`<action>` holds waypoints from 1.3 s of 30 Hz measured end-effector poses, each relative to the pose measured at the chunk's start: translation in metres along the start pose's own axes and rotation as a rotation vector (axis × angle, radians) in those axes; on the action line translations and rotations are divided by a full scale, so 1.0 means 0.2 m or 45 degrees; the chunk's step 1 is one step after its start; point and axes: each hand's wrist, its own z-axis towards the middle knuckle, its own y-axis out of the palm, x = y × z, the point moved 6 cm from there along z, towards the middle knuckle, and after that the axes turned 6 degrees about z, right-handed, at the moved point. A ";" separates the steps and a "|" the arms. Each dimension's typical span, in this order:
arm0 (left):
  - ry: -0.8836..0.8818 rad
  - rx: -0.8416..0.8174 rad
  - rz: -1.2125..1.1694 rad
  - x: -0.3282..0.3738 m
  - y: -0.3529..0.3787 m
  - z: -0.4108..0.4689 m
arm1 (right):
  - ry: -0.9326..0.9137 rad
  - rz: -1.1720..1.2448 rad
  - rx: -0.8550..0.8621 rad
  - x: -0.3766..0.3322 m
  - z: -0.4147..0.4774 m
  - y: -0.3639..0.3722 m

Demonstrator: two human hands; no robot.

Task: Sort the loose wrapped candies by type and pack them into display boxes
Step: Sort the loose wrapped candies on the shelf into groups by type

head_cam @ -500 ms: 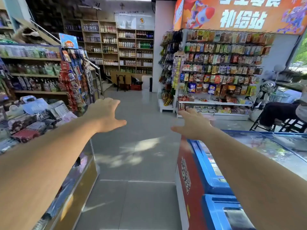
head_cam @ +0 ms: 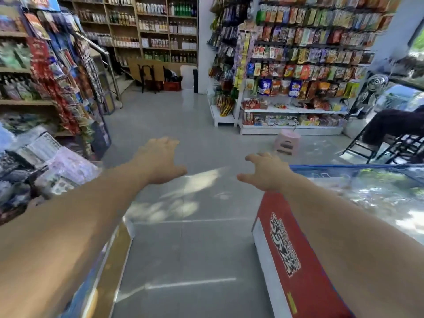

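1. Head view, the only one on offer: reaching forward with both arms over the grey floor of a shop aisle, on the move by the look of it.
2. Carrying nothing in the left hand: palm down, fingers straight and close together, hovering just beside the cluttered counter.
3. Nothing in the right hand either: fingers slack, a little curled and spread, above the near corner of the chest freezer, seemingly clear of its glass.
4. Hunting for the task's goods: no loose wrapped candies and no display boxes to be picked out anywhere (those blurred packets on the counter could be anything at all).
5. Reading the step as getting to the work spot, with sorting not yet begun.
6. Doing it well:
   - Hold the middle of the gap between the counter and the freezer's red side panel.
   - Steer clear of the pink stool ahead and the seated person at far right.
   - Check the counter first, then the snack rack.
   - Keep both hands free for scooping candies.
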 end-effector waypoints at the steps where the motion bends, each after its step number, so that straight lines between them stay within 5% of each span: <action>1: 0.005 -0.042 -0.005 -0.02 0.09 0.07 | 0.012 0.019 -0.040 -0.01 0.07 0.07; 14: 0.026 -0.510 -0.203 -0.02 1.08 1.19 | 0.092 0.244 -0.407 0.34 1.25 0.83; 23: -0.004 -0.675 -0.247 0.13 1.36 2.07 | 0.190 0.300 -0.649 0.73 2.06 0.99; 39: 0.239 -0.766 -0.307 0.06 1.78 3.98 | 0.621 0.387 -0.654 1.20 3.56 0.95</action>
